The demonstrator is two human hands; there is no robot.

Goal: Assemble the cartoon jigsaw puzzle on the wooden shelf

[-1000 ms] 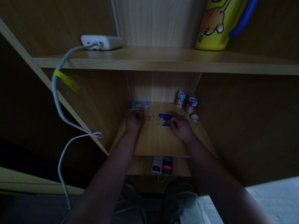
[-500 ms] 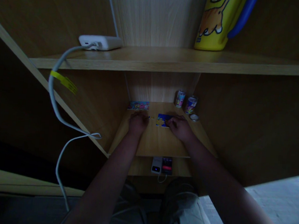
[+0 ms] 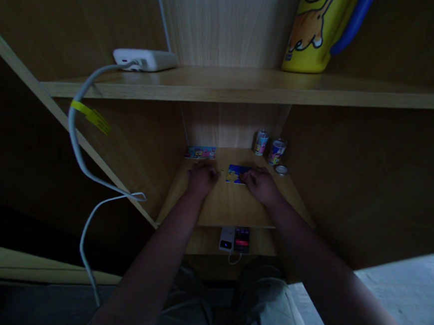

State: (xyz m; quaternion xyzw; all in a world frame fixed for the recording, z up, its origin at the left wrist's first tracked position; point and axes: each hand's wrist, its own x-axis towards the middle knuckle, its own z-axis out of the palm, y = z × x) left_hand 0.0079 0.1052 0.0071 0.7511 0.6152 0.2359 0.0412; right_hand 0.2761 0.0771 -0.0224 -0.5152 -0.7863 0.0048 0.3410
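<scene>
A small jigsaw puzzle [image 3: 232, 174], blue with yellow shapes and gaps at its left and lower edge, lies on the lower shelf board. The fingers of my right hand [image 3: 261, 183] are bent together on its right part and cover that side. Just left of the puzzle, my left hand [image 3: 202, 178] has its fingers pinched at a tiny loose puzzle piece [image 3: 222, 171], mostly hidden by the fingertips. Behind my left hand lies a colourful picture card [image 3: 201, 153], flat near the back wall.
Two printed cans [image 3: 261, 143] [image 3: 277, 152] stand at the back right, with a round metal lid [image 3: 281, 170] beside them. Overhead, the upper shelf [image 3: 222, 90] carries a white charger [image 3: 146, 60] with a hanging cable [image 3: 76, 141] and a yellow bottle [image 3: 313, 35]. Below sit a power bank [image 3: 226, 239] and a phone [image 3: 242, 239].
My left hand has shifted slightly right, and its fingers now cover the small dark piece and part of the yellow one. My right hand and the puzzle stay in place.
</scene>
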